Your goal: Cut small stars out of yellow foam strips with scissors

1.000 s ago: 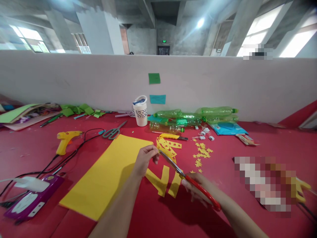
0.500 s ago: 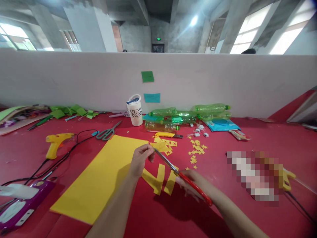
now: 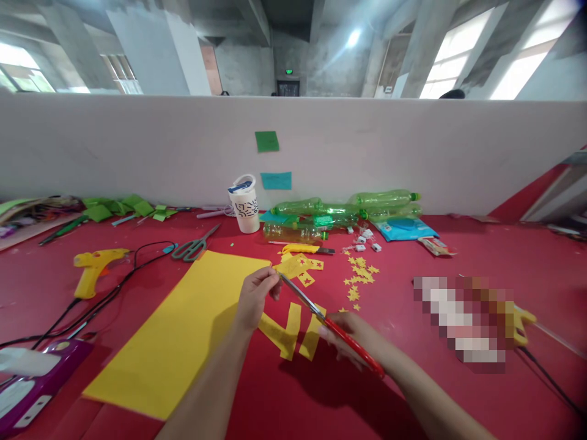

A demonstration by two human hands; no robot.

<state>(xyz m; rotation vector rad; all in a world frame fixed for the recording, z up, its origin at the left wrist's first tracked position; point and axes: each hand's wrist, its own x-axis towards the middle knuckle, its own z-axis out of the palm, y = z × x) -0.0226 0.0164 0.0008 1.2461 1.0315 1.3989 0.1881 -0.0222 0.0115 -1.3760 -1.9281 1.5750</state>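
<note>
My left hand (image 3: 257,294) is closed in a pinch, its fingertips on a small piece of yellow paper that the fingers mostly hide. In my right hand (image 3: 355,336) are red-handled scissors (image 3: 316,310); their blades point up and left, with the tip at my left fingertips. Yellow paper strips (image 3: 279,333) lie below the blades. Beyond the hands are yellow scraps with star-shaped cutouts (image 3: 302,267) and a scatter of small yellow paper stars (image 3: 360,272). A large yellow sheet (image 3: 178,336) lies under and left of my left forearm.
A yellow utility knife (image 3: 305,249), green plastic bottles (image 3: 339,211) and a white cup (image 3: 245,208) stand or lie toward the white partition. At left are grey scissors (image 3: 195,245), a yellow glue gun (image 3: 94,269) with a black cord, and a purple power strip (image 3: 50,382).
The whole view has shifted slightly, so things on the table appear a little further left. Both hands keep nearly the same pose, with the scissor blades still at my left fingertips.
</note>
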